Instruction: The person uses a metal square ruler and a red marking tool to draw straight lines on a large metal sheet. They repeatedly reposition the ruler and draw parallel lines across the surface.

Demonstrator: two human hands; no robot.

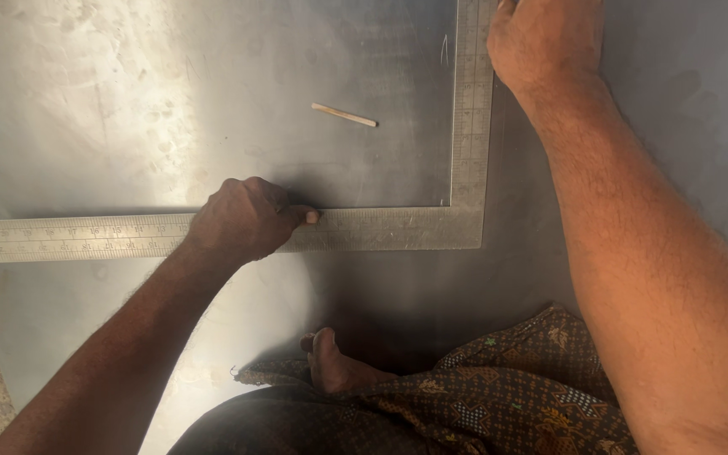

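The steel square (398,226), stiff and likely slippery, lies flat on the sheet (128,101) at centre frame. The left hand (246,219) presses its long arm with curled fingers; the right hand (545,42), upper right, pins the short arm.

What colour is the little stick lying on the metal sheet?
Pale tan stick, seen in the head view.

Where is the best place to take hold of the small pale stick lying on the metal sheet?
Probably pinch the small pale stick at its middle from above, fingers on its two long sides. It lies flat and alone on the metal sheet, inside the steel square, with both hands elsewhere.
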